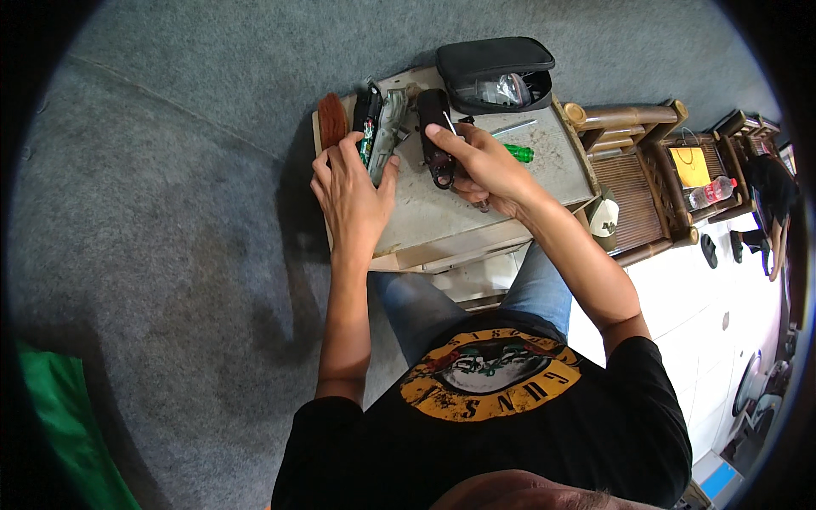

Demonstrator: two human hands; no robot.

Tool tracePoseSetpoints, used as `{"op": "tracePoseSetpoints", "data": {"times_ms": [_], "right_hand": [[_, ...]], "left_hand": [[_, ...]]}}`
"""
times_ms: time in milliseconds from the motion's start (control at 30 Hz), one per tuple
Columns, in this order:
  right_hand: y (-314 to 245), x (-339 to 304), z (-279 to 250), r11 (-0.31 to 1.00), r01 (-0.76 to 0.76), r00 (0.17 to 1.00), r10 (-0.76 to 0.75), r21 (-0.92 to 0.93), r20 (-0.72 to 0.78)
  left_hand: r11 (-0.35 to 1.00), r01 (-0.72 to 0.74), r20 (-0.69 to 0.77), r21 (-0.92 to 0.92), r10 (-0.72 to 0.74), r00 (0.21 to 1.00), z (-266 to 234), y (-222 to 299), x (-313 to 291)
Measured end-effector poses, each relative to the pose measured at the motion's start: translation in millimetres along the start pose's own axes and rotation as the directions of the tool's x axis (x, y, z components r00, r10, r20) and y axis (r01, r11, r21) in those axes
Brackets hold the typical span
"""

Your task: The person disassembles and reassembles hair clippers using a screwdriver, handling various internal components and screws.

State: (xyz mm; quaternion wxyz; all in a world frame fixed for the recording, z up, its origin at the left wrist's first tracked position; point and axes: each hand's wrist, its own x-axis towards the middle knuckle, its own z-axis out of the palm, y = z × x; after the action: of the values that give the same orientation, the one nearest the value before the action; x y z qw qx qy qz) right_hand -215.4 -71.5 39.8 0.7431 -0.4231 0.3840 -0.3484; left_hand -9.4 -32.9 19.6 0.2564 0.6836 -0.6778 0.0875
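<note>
My right hand (489, 166) is closed round a dark hair clipper (435, 127), its thumb lying along the top. The clipper is held over the white tabletop (425, 217); the fingers beneath it are partly hidden. My left hand (350, 195) reaches to the table's left side with fingers spread and bent. Its fingertips and thumb straddle the near ends of a black clipper with a green-patterned body (367, 127) and a silver, see-through-looking clipper (388, 127). Whether they press on either one is hard to make out. Left of these lies a reddish-brown brush-like thing (331, 121).
An open black zip case (495, 68) with clear plastic bags stands at the table's back. A green-handled tool (518, 153) and a metal rod (514, 127) lie right of my right hand. A bamboo bench (633, 195), a cap (604, 217) and a bottle (712, 192) are further right.
</note>
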Motion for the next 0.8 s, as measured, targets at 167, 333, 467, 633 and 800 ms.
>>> {"op": "tracePoseSetpoints", "data": {"times_ms": [167, 333, 467, 633, 800], "right_hand": [[13.1, -11.7, -7.8, 0.985, 0.080, 0.997, -0.079, -0.151, 0.016], [31.8, -7.7, -12.6, 0.839, 0.264, 0.948, -0.318, -0.477, -0.034], [25.4, -10.4, -8.0, 0.739, 0.257, 0.944, -0.330, -0.623, -0.002], [15.4, -9.5, -5.2, 0.627, 0.274, 0.932, -0.360, -0.729, 0.041], [10.2, -6.4, -3.5, 0.586, 0.296, 0.925, -0.372, -0.754, 0.074]], "left_hand": [[1.000, 0.003, -0.011, -0.007, -0.003, 1.000, -2.7, -2.6, 0.7], [1.000, -0.017, -0.010, 0.024, 0.017, 1.000, -2.2, 1.6, 6.5], [0.997, -0.036, 0.030, 0.066, 0.034, 0.999, -1.6, -2.7, 16.4], [0.984, -0.091, 0.007, 0.153, 0.091, 0.996, 5.3, -9.4, 26.7], [0.962, -0.132, 0.005, 0.238, 0.134, 0.991, 12.1, -17.5, 36.0]]}}
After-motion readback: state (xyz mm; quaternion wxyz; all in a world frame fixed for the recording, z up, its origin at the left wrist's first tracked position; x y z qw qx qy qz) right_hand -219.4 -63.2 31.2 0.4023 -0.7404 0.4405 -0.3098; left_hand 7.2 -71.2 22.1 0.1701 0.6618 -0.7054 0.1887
